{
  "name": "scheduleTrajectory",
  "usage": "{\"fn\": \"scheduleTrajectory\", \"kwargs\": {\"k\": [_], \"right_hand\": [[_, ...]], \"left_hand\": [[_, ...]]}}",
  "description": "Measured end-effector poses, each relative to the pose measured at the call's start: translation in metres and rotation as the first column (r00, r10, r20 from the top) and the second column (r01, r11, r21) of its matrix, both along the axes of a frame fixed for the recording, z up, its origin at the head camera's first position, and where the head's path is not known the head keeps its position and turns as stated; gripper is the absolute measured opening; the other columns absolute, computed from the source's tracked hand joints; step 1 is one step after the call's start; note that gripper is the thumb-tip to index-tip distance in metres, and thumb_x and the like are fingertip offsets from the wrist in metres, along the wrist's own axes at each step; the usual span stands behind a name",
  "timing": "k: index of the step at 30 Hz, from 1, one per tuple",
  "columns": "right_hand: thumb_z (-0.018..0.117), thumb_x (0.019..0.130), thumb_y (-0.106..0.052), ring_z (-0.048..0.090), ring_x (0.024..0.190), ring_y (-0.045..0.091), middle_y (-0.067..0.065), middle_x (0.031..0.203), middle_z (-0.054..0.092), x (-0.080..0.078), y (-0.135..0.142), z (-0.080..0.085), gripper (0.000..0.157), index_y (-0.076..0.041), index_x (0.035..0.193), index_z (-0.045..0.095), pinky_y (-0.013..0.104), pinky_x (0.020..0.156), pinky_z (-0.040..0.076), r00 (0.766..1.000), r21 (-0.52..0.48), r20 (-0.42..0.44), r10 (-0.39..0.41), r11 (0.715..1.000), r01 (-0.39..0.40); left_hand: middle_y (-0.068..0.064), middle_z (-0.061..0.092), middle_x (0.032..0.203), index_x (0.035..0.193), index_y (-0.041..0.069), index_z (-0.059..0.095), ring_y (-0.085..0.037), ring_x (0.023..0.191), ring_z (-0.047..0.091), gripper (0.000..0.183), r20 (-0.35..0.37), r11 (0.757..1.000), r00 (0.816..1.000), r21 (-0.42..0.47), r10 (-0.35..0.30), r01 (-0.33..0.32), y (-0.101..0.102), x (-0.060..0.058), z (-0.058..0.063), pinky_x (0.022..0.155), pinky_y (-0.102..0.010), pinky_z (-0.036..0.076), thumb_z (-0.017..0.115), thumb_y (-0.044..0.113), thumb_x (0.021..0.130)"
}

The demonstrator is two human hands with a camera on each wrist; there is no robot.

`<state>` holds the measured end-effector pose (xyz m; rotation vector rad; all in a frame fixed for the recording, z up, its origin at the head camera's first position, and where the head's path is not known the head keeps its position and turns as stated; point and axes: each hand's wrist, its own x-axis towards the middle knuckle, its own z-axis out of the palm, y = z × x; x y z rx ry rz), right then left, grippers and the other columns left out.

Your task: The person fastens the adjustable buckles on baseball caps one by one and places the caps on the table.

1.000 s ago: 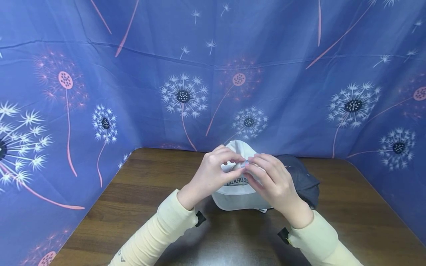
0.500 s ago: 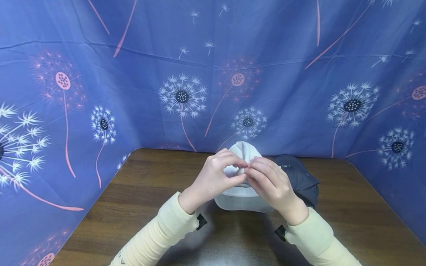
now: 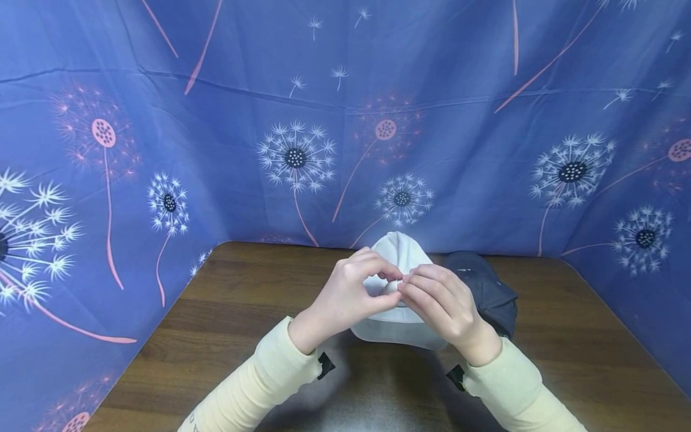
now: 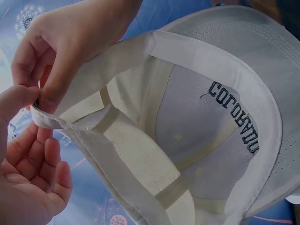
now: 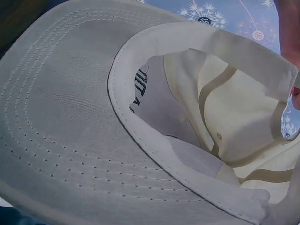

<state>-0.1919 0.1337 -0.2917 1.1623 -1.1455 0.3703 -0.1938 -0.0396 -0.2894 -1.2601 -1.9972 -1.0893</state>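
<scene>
A white baseball cap (image 3: 398,247) hangs between my two hands, its grey brim (image 3: 385,331) towards me. My left hand (image 3: 349,293) pinches the strap at the back of the cap between thumb and forefinger. Right beside those fingertips, my right hand (image 3: 447,305) pinches the same strap. In the left wrist view the cap's inside faces the camera, with dark stitched COLORADO lettering (image 4: 234,117) and a pale sweatband (image 4: 211,54). Fingers hide the strap's fastening. The right wrist view shows the brim (image 5: 65,108) and the sweatband (image 5: 159,42) close up.
A dark baseball cap (image 3: 480,291) lies on the brown wooden table (image 3: 237,294), behind and to the right of the right hand. A blue dandelion-print cloth (image 3: 216,138) hangs along the back and both sides of the table.
Both hands have come slightly lower, still at the strap. The white cap has tilted, and the lettering seen on it a second ago in the head view is now hidden.
</scene>
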Motion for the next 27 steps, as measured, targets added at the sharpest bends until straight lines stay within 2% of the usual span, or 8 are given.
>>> {"fn": "scheduleTrajectory", "kwargs": {"k": [10,16,21,27], "right_hand": [[0.066,0.086,-0.004,0.06,0.059,0.026,0.016,0.068,0.065,0.003,-0.001,0.003,0.016,0.007,0.074,0.065,0.036,0.059,0.054,1.0,0.013,-0.002,0.012,1.0,-0.011],[0.067,0.085,-0.002,0.06,0.06,0.026,0.016,0.067,0.065,0.005,0.0,0.003,0.015,0.007,0.073,0.065,0.035,0.061,0.055,0.999,0.029,0.0,0.042,0.999,-0.042],[0.065,0.085,0.001,0.061,0.061,0.027,0.016,0.069,0.065,0.005,0.002,0.001,0.012,0.007,0.075,0.066,0.037,0.062,0.055,0.999,0.046,-0.005,0.045,0.998,-0.045],[0.062,0.087,0.002,0.061,0.063,0.028,0.016,0.072,0.065,0.005,0.005,-0.002,0.012,0.005,0.077,0.065,0.037,0.06,0.053,0.999,0.071,-0.004,0.048,0.996,-0.047]], "left_hand": [[0.005,0.062,0.078,0.087,0.011,0.067,-0.004,0.081,0.054,0.019,0.008,1.0,1.0,0.006,0.004,-0.004,-0.003,0.003,0.001,0.077,-0.014,0.047,0.079,0.014,0.072],[0.004,0.063,0.081,0.09,0.01,0.067,-0.006,0.081,0.056,0.024,0.026,1.0,0.999,-0.001,-0.021,0.021,-0.009,0.001,0.002,0.075,-0.02,0.049,0.081,0.017,0.072],[0.001,0.065,0.084,0.092,0.008,0.068,-0.01,0.08,0.057,0.021,0.139,1.0,0.99,-0.027,0.014,-0.01,-0.016,-0.002,0.005,0.072,-0.022,0.049,0.077,0.017,0.076],[0.001,0.066,0.087,0.095,0.01,0.07,-0.016,0.077,0.057,0.017,0.303,0.991,0.945,-0.083,0.122,-0.101,-0.025,-0.013,0.004,0.067,-0.027,0.048,0.073,0.017,0.08]]}}
